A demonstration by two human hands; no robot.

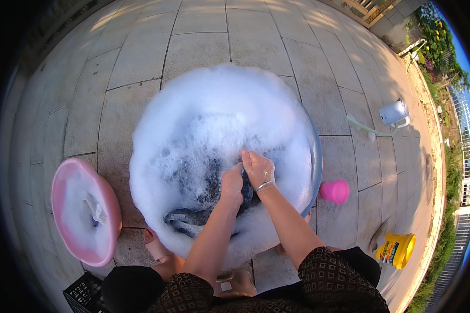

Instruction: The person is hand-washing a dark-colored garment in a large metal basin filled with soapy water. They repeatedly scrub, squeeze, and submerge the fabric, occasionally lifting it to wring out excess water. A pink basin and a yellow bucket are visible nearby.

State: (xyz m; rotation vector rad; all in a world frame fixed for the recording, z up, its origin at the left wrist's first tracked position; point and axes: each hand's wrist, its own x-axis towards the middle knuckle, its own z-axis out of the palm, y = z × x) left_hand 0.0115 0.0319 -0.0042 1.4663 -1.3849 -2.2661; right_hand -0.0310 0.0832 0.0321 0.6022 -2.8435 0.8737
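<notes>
Before me stands a large round basin whose blue rim (317,156) shows at the right; thick white foam (219,90) heaps over the rest of its edge. Dark wet cloth (192,217) lies in the suds, partly hidden by bubbles. My left hand (232,183) is closed around a bunch of this cloth near the basin's middle. Right beside it, my right hand (258,166), with a silver bangle on the wrist, grips the same dark cloth. The fingertips of both hands are partly hidden.
On the left, a pink basin (115,219) holds foam and pale cloth. A pink cup (335,191), a yellow bucket (397,250), a white jug-like container (394,112) and a pale green hose (370,129) are on the right. A black plastic crate (84,293) sits lower left.
</notes>
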